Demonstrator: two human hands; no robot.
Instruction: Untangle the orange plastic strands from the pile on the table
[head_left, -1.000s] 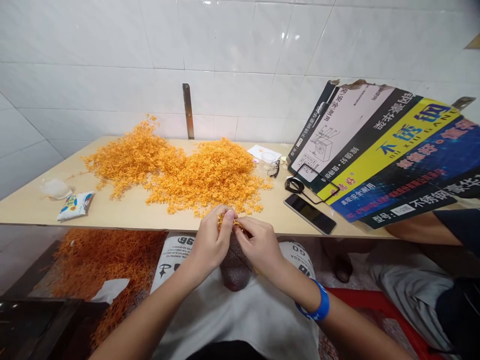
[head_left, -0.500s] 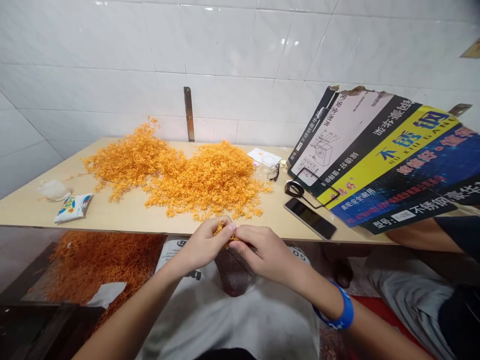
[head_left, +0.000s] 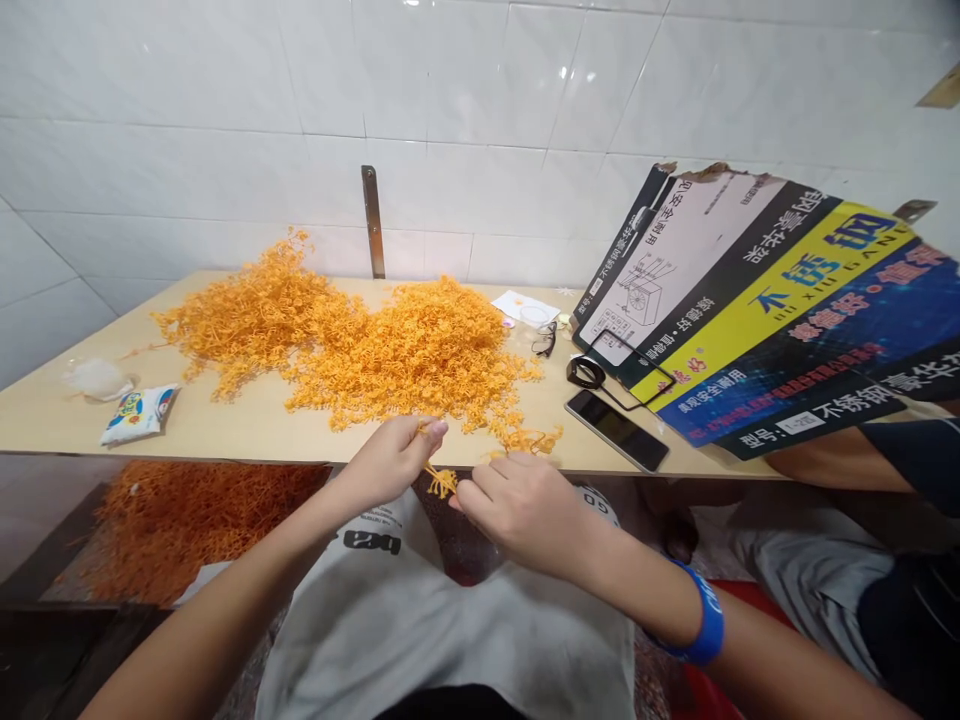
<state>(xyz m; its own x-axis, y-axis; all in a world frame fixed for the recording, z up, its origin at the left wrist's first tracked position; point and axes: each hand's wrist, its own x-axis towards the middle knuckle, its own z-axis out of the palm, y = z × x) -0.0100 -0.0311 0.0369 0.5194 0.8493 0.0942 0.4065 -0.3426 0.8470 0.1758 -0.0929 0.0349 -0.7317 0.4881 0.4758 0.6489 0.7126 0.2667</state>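
Apart now, the hands had drawn away from each other; the left hand [head_left: 388,463] pinched a small tangle of orange strands [head_left: 441,482] between its fingertips; the right hand [head_left: 525,515] curled beside it, touching the tangle's lower end, grip unclear; a heap of orange strands [head_left: 390,360] lay farther along the pale wooden table [head_left: 247,430]

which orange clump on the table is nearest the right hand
The small tuft at the table's front edge, just above the right hand, far smaller than the two big heaps behind it.
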